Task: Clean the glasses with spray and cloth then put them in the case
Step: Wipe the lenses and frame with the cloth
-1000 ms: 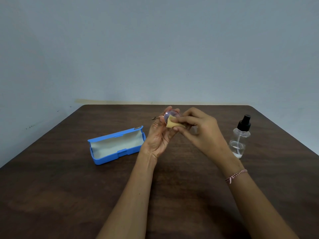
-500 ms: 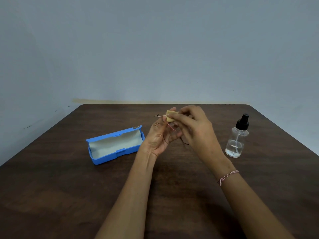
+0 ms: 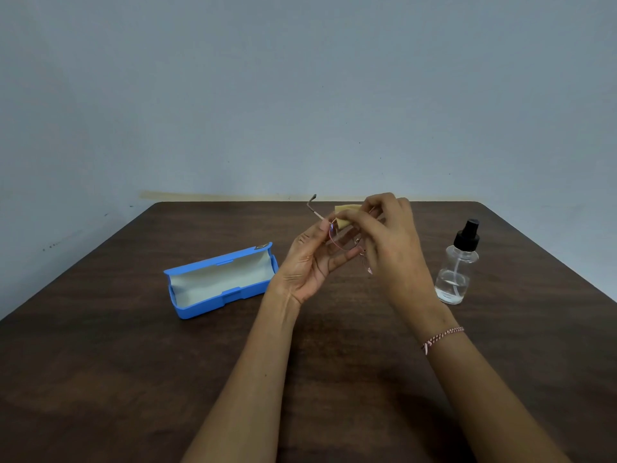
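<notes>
Thin pink-rimmed glasses point(image 3: 335, 242) are held above the middle of the table by my left hand point(image 3: 312, 262), fingers on the rim, one temple arm sticking up and to the left. My right hand point(image 3: 392, 243) pinches a small yellow cloth point(image 3: 345, 216) against the top of the frame. Much of the lenses is hidden behind both hands. The blue case point(image 3: 220, 284) lies open on the table to the left, its pale lining showing and nothing inside. A clear spray bottle point(image 3: 457, 265) with a black pump top stands upright to the right.
The dark brown wooden table point(image 3: 133, 379) fills the lower view, its far edge against a pale grey-blue wall. A pink and white braided bracelet point(image 3: 440, 337) is on my right wrist.
Both hands have tilted the glasses, so the temple arm now points up and left. The cloth has shifted from the lens face to the upper edge of the frame.
</notes>
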